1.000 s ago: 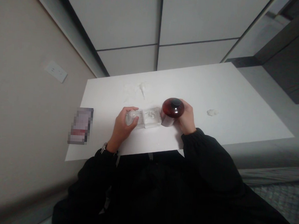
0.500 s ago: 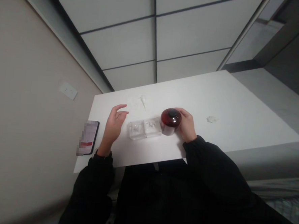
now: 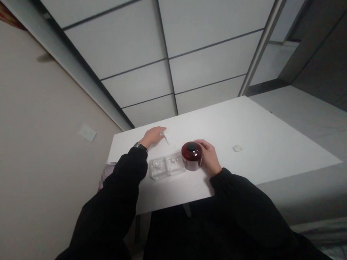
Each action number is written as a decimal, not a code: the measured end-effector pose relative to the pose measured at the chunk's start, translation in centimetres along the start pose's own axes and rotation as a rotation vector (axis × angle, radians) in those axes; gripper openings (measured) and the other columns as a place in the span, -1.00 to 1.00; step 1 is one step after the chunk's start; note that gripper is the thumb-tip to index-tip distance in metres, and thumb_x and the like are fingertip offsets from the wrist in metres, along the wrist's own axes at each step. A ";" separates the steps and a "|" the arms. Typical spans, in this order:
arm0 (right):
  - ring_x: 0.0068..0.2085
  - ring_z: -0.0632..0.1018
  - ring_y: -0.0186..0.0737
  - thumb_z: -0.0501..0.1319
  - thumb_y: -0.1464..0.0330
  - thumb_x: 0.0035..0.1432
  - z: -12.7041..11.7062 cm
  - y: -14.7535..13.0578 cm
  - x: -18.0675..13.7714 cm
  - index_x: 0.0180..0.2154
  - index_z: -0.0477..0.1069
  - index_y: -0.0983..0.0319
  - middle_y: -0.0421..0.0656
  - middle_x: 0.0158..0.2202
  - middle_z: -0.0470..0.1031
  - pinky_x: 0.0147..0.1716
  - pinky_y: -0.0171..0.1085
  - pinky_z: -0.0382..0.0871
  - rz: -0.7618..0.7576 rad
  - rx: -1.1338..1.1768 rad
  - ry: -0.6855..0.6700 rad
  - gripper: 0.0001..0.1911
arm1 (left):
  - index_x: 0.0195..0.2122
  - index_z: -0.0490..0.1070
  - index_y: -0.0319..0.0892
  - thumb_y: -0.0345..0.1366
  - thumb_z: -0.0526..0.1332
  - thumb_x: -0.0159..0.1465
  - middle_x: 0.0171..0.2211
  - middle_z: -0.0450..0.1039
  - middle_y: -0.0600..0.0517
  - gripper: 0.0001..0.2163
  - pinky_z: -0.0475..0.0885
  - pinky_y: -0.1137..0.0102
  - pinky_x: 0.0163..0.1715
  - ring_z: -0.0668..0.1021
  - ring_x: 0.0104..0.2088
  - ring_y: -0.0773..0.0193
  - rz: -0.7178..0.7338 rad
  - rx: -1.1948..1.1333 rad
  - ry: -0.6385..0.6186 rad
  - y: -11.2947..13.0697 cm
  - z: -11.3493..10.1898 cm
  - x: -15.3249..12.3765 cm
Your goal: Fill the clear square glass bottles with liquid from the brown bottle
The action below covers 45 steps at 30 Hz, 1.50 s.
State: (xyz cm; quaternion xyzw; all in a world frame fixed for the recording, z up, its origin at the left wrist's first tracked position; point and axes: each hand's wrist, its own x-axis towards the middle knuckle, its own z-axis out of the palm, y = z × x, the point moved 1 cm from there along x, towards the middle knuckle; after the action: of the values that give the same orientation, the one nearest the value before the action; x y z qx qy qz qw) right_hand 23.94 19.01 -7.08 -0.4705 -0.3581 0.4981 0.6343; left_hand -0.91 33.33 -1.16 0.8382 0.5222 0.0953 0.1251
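Observation:
A squat jar-like bottle (image 3: 192, 156) with a dark red, glossy upper part, a black top and a paler lower part stands on the white table (image 3: 278, 140). My right hand (image 3: 209, 155) is wrapped round its right side. Just left of the bottle sits a clear plastic tray (image 3: 167, 167) with two compartments; small clear shapes show in each. Beyond the tray, my left hand (image 3: 154, 136) reaches to a small whitish piece (image 3: 165, 136) with a narrow tip, its fingers closed at the wide end. Its exact kind is too blurred to tell.
A crumpled whitish scrap (image 3: 237, 148) lies on the table to the right. A phone (image 3: 108, 169), mostly covered by my left sleeve, rests at the left edge. A wall with a socket (image 3: 88, 133) borders the left, and panelled cabinet doors (image 3: 136, 72) stand behind.
My left hand has gone from hovering, fingers apart, left of the tray to the whitish piece farther back. My right hand stays on the bottle. The camera view has shifted.

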 end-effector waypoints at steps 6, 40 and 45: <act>-0.20 0.58 -0.10 0.36 0.13 0.04 -0.1 0.4 0.3 -0.36 0.61 0.17 -0.19 -0.33 0.63 -0.03 -0.07 0.47 -0.009 0.002 0.009 -0.76 | 0.13 0.56 -0.12 -0.28 0.34 0.34 0.09 0.63 -0.16 -0.67 0.48 0.01 0.21 0.62 0.11 -0.05 0.080 0.009 0.164 1.5 -4.3 -3.2; -0.14 0.59 -0.07 0.33 0.17 0.09 -0.3 0.8 0.5 -0.33 0.60 0.17 -0.15 -0.28 0.65 0.02 -0.05 0.44 -0.042 0.029 -0.023 -0.78 | 0.12 0.48 -0.10 -0.22 0.29 0.47 0.04 0.56 -0.06 -0.77 0.61 0.28 -0.17 0.68 -0.14 0.15 0.453 0.211 -0.001 11.1 -4.6 -14.0; -0.15 0.59 -0.07 0.35 0.15 0.07 -0.2 0.6 0.5 -0.33 0.61 0.17 -0.15 -0.28 0.65 0.03 -0.05 0.43 -0.018 0.036 -0.044 -0.77 | 0.13 0.44 -0.10 -0.36 0.19 0.49 0.05 0.57 -0.05 -0.78 0.56 0.14 0.11 0.62 0.07 0.09 0.387 -0.037 -0.057 11.5 -4.7 -13.8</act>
State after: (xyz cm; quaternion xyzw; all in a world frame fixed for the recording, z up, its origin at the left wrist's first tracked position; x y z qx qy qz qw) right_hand 24.10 19.48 -7.77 -0.4445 -0.3671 0.5091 0.6391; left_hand 1.46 16.56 6.47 0.9230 0.3454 0.1032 0.1347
